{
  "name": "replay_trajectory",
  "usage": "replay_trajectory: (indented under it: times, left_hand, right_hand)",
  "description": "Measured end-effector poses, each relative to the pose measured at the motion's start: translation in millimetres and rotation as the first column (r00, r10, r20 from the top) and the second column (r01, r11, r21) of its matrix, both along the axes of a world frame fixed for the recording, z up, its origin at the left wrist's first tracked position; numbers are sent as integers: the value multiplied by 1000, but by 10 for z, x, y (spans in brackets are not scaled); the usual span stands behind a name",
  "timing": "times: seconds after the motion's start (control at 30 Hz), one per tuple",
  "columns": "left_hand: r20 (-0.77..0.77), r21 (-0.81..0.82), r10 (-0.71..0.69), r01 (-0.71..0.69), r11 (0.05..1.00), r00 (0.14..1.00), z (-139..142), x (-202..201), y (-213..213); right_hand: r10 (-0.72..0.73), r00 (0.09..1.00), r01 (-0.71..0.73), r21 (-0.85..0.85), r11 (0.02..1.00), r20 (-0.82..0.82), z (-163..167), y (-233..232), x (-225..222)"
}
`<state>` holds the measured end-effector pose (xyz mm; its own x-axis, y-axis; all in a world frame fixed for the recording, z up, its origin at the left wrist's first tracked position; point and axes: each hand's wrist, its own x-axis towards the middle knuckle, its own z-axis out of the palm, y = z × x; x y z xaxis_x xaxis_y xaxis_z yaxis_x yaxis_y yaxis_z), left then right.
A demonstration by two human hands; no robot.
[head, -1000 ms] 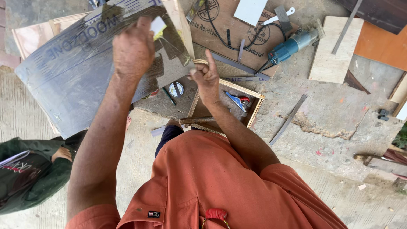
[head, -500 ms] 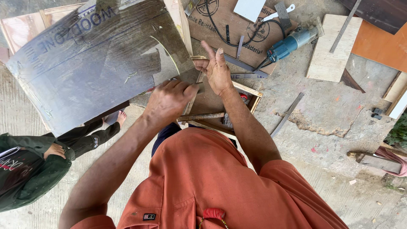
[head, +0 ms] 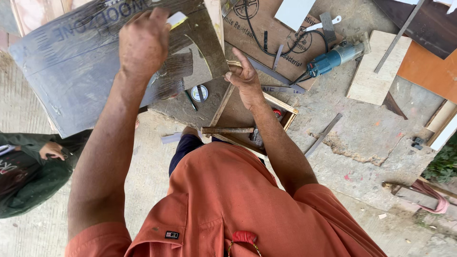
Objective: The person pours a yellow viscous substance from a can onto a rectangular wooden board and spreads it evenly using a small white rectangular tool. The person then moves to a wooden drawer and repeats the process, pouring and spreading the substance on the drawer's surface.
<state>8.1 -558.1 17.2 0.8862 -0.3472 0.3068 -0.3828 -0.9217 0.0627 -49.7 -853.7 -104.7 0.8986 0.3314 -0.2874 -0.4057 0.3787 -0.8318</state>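
A: Head view: we're pressing the left hand (head: 143, 40), fingers closed on a small pale block (head: 176, 19), onto the large dark grey plywood sheet (head: 71, 71) tilted over the wooden box frame (head: 281, 102). Right hand (head: 245, 81) is bracing the sheet's edge, fingers spread.

B: Progress?

A: Curved cutout's already there; we're judging the surface work as partway. Sheet's top is cropped, underside hidden. Blue power tool (head: 333, 57) is lying idle.
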Motion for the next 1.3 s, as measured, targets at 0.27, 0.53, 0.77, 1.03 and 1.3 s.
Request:
replay_trajectory:
  times: [0.27, 0.53, 0.77, 1.03, 1.3]
  left_hand:
    - [7, 19, -228, 228, 974, 974, 41, -798, -671]
    - [-110, -245, -180, 148, 958, 978, 575, -1278, -358]
    - [87, 47, 48, -52, 998, 995, 41, -310, 157]
    - [-7, -80, -167, 166, 983, 986, -68, -1323, -562]
    - [-407, -423, 173, -353, 835, 897, 393, -1861, -22]
  right_hand:
    - [-32, 999, 32, 12, 999, 5, -109, -23, 10]
    - [-71, 997, 72, -76, 994, 19, -105, -28, 35]
    - [-58, 998, 57, -25, 998, -21, 17, 1, 68]
    - [-101, 991, 98, -37, 994, -88, 127, 48, 81]
    - [-126, 983, 121, -46, 992, -132, 190, 67, 112]
